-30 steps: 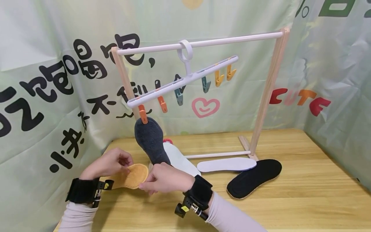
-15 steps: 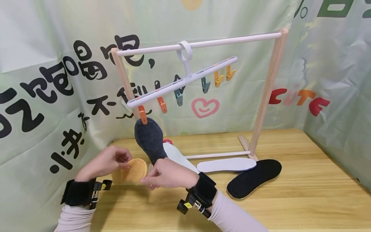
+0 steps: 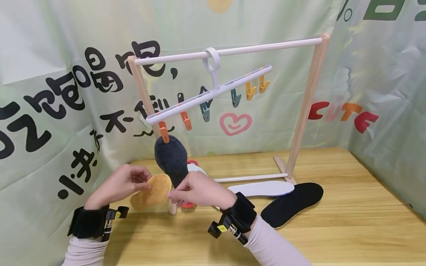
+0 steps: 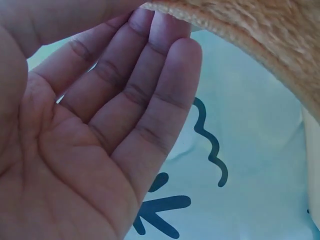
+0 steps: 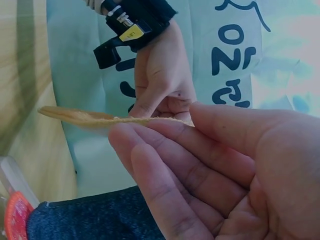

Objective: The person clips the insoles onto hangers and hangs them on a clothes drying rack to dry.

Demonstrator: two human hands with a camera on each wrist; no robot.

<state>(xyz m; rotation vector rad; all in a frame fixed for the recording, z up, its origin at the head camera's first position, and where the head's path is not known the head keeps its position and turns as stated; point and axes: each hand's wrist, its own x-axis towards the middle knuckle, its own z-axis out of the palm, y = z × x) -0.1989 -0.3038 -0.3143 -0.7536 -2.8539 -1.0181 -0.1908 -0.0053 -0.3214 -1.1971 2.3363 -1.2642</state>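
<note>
A yellow-orange fuzzy insole (image 3: 156, 190) is held between both hands above the table, at the left. My left hand (image 3: 128, 181) pinches its left edge; in the left wrist view the fleecy edge (image 4: 240, 42) meets the fingertips. My right hand (image 3: 199, 188) pinches the opposite edge between thumb and fingers, and the right wrist view shows the insole (image 5: 82, 117) edge-on. Just behind hangs a dark grey insole (image 3: 170, 155), clamped at its top by an orange clip (image 3: 164, 133). The right hand covers this hanging insole's lower end in the head view.
A white hanger bar (image 3: 216, 89) hangs tilted, left end low, from a wooden stand's rail (image 3: 266, 46). Another orange clip (image 3: 186, 120), teal clips (image 3: 205, 112) and yellow clips (image 3: 251, 91) dangle from it. A white insole (image 3: 259, 188) and a black insole (image 3: 293, 203) lie right.
Both hands have lifted the yellow-orange insole slightly and turned it, its right end now higher. The right hand has shifted up and right. The hanging grey insole stays put.
</note>
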